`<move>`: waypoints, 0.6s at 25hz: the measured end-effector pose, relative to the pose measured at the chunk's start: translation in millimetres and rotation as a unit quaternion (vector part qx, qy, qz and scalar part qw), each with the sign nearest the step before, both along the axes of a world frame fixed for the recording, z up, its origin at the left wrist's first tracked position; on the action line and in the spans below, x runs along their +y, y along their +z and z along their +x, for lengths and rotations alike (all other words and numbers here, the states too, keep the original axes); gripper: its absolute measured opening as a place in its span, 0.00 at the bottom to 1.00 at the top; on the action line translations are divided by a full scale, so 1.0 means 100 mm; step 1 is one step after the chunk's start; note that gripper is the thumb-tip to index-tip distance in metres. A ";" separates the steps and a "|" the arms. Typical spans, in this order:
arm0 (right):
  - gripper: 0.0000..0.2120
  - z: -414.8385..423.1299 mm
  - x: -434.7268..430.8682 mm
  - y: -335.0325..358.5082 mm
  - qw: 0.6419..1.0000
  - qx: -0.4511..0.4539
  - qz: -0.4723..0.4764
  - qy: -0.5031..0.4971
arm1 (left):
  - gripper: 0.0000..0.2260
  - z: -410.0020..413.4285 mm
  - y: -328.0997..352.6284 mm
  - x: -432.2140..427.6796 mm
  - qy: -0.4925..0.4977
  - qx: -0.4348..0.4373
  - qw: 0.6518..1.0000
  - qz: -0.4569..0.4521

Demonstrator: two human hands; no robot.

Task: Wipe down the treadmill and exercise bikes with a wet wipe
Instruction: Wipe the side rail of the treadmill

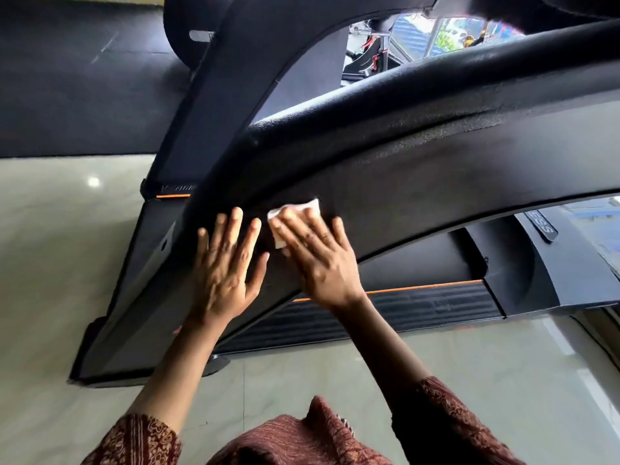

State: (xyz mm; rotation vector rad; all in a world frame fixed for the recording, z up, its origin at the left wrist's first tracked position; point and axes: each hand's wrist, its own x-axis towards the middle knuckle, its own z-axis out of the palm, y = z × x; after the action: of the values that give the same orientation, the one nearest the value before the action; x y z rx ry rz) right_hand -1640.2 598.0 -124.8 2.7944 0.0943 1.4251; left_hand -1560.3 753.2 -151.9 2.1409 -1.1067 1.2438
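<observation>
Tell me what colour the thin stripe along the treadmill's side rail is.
The stripe is orange, seen best in the head view.

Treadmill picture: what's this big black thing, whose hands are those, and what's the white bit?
The camera sits on a person's head, looking down, so those are that person's own hands. The big black thing is a treadmill, a machine for running indoors. You see its side panel under a thick handrail. The right hand presses a white wet wipe flat against the panel to clean it. The left hand rests flat beside it, holding nothing. Below is a shiny pale floor.
</observation>
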 end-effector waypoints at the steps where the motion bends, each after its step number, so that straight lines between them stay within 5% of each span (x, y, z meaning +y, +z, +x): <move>1: 0.20 -0.01 0.00 -0.12 0.998 0.019 -0.052 0.024 | 0.34 0.01 -0.01 0.04 -0.001 0.003 1.000 0.006; 6: 0.20 -0.10 0.06 -0.36 0.993 0.024 0.091 -0.074 | 0.33 0.00 -0.10 0.26 0.011 0.019 1.000 0.020; 10: 0.21 0.07 0.10 -0.25 0.993 0.063 -0.078 0.059 | 0.33 -0.05 -0.12 0.25 0.003 0.024 0.999 0.027; 15: 0.20 -0.02 -0.45 0.17 0.994 -0.055 -0.077 -0.049 | 0.32 -0.15 -0.07 -0.02 0.013 -0.017 1.000 0.014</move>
State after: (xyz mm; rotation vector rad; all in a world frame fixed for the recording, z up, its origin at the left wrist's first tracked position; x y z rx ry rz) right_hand -1642.1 552.9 -107.6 2.5566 0.0627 1.4787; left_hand -1575.3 751.4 -159.0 2.1686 -1.1204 1.2878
